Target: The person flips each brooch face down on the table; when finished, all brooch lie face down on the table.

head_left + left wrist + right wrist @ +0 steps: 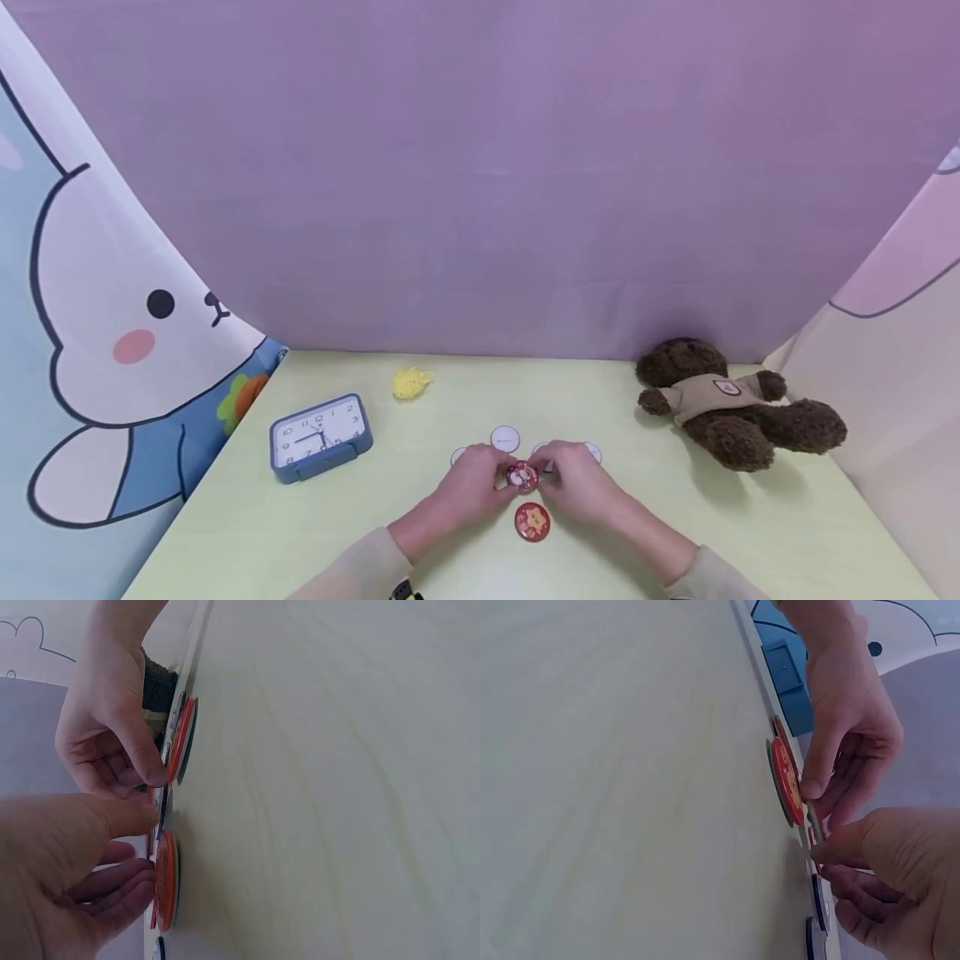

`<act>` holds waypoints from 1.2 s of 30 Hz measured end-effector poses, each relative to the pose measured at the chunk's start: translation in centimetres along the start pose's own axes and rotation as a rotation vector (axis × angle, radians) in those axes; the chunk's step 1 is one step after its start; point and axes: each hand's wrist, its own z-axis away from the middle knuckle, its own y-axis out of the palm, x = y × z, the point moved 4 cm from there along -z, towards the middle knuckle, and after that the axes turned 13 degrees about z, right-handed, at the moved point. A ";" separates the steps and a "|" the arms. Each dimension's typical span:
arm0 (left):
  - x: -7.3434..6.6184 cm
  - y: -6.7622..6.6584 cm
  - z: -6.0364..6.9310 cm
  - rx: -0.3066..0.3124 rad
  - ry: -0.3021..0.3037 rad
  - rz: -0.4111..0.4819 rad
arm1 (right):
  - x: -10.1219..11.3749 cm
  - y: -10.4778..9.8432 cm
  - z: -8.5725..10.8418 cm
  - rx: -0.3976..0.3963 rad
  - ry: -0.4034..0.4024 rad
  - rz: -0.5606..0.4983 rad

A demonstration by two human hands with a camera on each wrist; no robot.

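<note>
Smooth purple cloth [480, 183] hangs behind a pale yellow-green table [225, 533], and from where I stand the work sits low on that surface. My landmark is the round red badge with a yellow star [532, 522], lying face up by itself. Just beyond it, between the two hands, is the small round red badge with a white figure [522, 476].

The person's left hand [476, 481] pinches that figured badge at its left edge, thumb and forefinger closing on the rim; the right hand [576, 483] seems to do the same on the opposite side — its other fingers curl loosely underneath. Whether the badge touches the table, I cannot tell.

Farther beyond the star badge lies a flat white disc [505, 439], with more white rounds partly hidden by the hands. Well to the left of it stands a blue rectangular clock [321, 437]; beyond and left, a fluffy yellow tuft [411, 382]; far off to the right, a brown plush bear in a tan shirt [723, 400].

I judge the step in hand to be adjusting the figured badge with both hands. Setting it down would call for an even, level release — clear of the star badge so close by.
</note>
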 end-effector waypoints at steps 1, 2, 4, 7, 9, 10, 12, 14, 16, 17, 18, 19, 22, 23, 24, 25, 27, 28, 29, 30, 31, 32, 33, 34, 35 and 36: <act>-0.1 -0.1 0.0 -0.005 0.005 0.010 | -0.1 -0.2 0.1 -0.008 0.018 -0.014; -0.2 -0.2 0.0 -0.018 0.013 0.014 | -0.2 -0.4 0.1 -0.022 0.032 -0.024; -0.5 -0.6 0.0 -0.046 0.024 0.025 | -0.4 -0.9 0.2 -0.049 0.040 -0.042; -0.8 -1.2 -0.1 -0.107 0.047 0.066 | -0.4 -1.7 0.3 -0.085 0.032 -0.077; -1.1 -1.6 -0.2 -0.147 0.075 0.105 | -0.3 -2.2 0.3 -0.108 0.024 -0.091; -1.2 -1.8 -0.3 -0.165 0.086 0.125 | -0.3 -2.3 0.3 -0.120 0.026 -0.099; -1.4 -2.2 -0.4 -0.206 0.108 0.155 | -0.2 -2.6 0.3 -0.151 0.034 -0.113; -1.7 -2.6 -0.4 -0.250 0.130 0.163 | 0.0 -2.9 0.3 -0.190 0.046 -0.129; -1.9 -2.9 -0.4 -0.284 0.139 0.160 | 0.0 -3.1 0.4 -0.226 0.061 -0.147; -2.0 -3.1 -0.4 -0.297 0.145 0.158 | 0.1 -3.2 0.4 -0.239 0.064 -0.153; -2.1 -3.2 -0.4 -0.304 0.150 0.161 | 0.1 -3.3 0.4 -0.250 0.065 -0.157; -2.2 -3.3 -0.4 -0.308 0.157 0.166 | 0.2 -3.3 0.3 -0.258 0.065 -0.161; -2.2 -3.4 -0.4 -0.296 0.170 0.192 | 0.3 -3.5 0.3 -0.268 0.054 -0.164; -2.1 -3.4 -0.4 -0.285 0.171 0.205 | 0.4 -3.6 0.3 -0.266 0.052 -0.166; -2.1 -3.4 -0.5 -0.272 0.171 0.217 | 0.4 -3.6 0.3 -0.263 0.050 -0.165; -2.0 -3.4 -0.5 -0.257 0.170 0.226 | 0.4 -3.7 0.2 -0.255 0.049 -0.167; -1.7 -3.2 -0.5 -0.226 0.158 0.244 | 0.4 -3.5 0.1 -0.224 0.056 -0.174; -1.6 -3.2 -0.5 -0.212 0.149 0.250 | 0.4 -3.4 0.1 -0.204 0.061 -0.178; -1.5 -3.1 -0.5 -0.199 0.141 0.254 | 0.4 -3.3 0.0 -0.182 0.066 -0.181; -1.3 -3.0 -0.5 -0.187 0.133 0.253 | 0.3 -3.2 0.0 -0.160 0.068 -0.184; -1.2 -2.9 -0.5 -0.178 0.127 0.247 | 0.3 -3.1 -0.1 -0.139 0.067 -0.185; -1.1 -2.9 -0.5 -0.170 0.119 0.245 | 0.3 -2.9 -0.1 -0.119 0.066 -0.184; -1.0 -2.8 -0.5 -0.161 0.115 0.240 | 0.3 -2.8 -0.1 -0.104 0.062 -0.179; -0.9 -2.7 -0.5 -0.151 0.107 0.231 | 0.2 -2.7 -0.1 -0.091 0.058 -0.177; -0.8 -2.6 -0.5 -0.140 0.100 0.222 | 0.2 -2.6 -0.1 -0.080 0.053 -0.174; -0.7 -2.5 -0.5 -0.130 0.091 0.206 | 0.2 -2.5 -0.2 -0.073 0.049 -0.169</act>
